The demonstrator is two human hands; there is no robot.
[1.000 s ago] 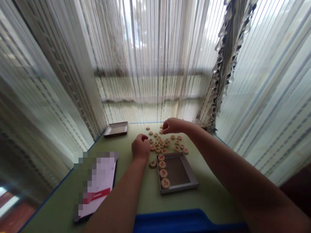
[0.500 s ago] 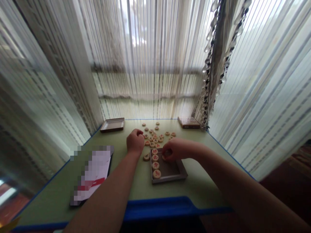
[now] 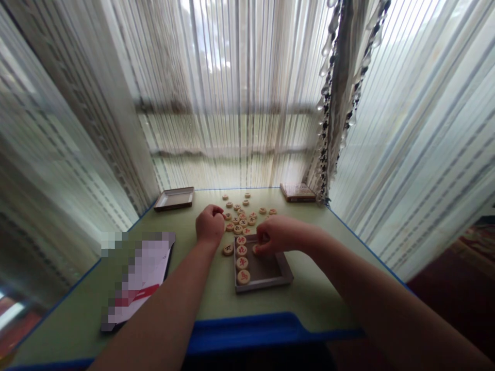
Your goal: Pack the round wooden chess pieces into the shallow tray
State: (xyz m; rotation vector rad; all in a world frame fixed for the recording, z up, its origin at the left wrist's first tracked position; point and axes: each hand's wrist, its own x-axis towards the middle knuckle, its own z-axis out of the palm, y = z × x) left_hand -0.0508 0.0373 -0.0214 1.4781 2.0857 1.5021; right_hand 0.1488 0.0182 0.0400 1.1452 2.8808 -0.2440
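Pale wooden game discs (image 3: 243,264), matt green table (image 3: 309,299)

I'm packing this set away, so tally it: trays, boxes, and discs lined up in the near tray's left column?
Trays: 2, near tray and far tray
Patterned box: 1
Discs in the left column: 4
Total: 7

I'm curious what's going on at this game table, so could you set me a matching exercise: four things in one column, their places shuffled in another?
Things:
1 left hand
2 right hand
3 empty tray
4 flat box

Places:
A far right corner, by the beaded curtain
B over the near tray, fingertips on a game piece
C far left corner
D curled beside the loose pieces

Pairs: 1-D, 2-B, 3-C, 4-A
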